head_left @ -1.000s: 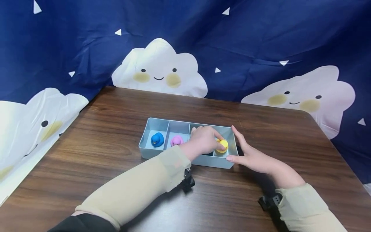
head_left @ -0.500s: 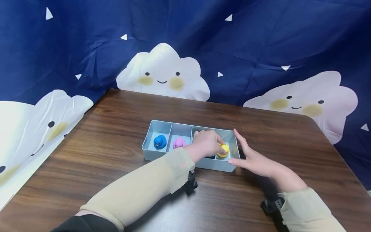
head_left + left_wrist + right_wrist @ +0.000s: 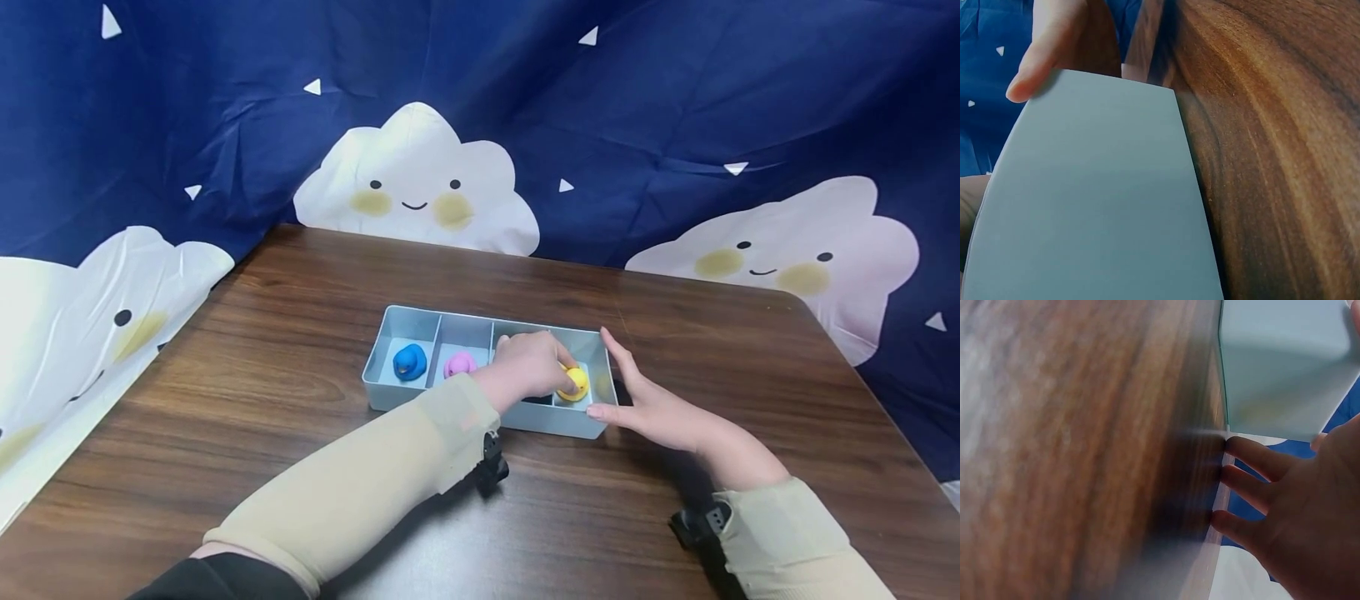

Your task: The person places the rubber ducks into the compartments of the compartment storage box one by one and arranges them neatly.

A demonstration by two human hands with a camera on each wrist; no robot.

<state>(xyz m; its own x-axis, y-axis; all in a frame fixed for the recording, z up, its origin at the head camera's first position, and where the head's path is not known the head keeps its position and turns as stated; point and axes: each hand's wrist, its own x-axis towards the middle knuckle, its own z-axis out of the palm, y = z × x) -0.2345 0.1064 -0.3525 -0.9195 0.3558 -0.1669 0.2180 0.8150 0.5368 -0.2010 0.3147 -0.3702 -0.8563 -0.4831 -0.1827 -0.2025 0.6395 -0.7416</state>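
Observation:
My left hand [image 3: 528, 364] reaches across a long pale blue divided box [image 3: 555, 423] and pinches a small yellow toy duck [image 3: 580, 383] in the rightmost compartment. The box's right end is held by my right hand [image 3: 660, 412], its thumb at the near corner and index finger at the far one. The other right fingers [image 3: 1244, 528] spread below that end in the right wrist view. A blue toy duck [image 3: 409, 362] sits in the leftmost compartment, a pink one [image 3: 460, 363] beside it. Under my left hand, something dark [image 3: 538, 400] shows in the third compartment, mostly hidden.
The box stands on a brown wooden table [image 3: 300, 333], its long side facing me. Behind the table hangs a dark blue curtain [image 3: 637, 100] printed with white clouds. A black wrist camera [image 3: 491, 467] hangs below my left cuff, another [image 3: 697, 525] below my right.
The head view shifts slightly down and back up. Both hands, the box and the ducks keep nearly the same places.

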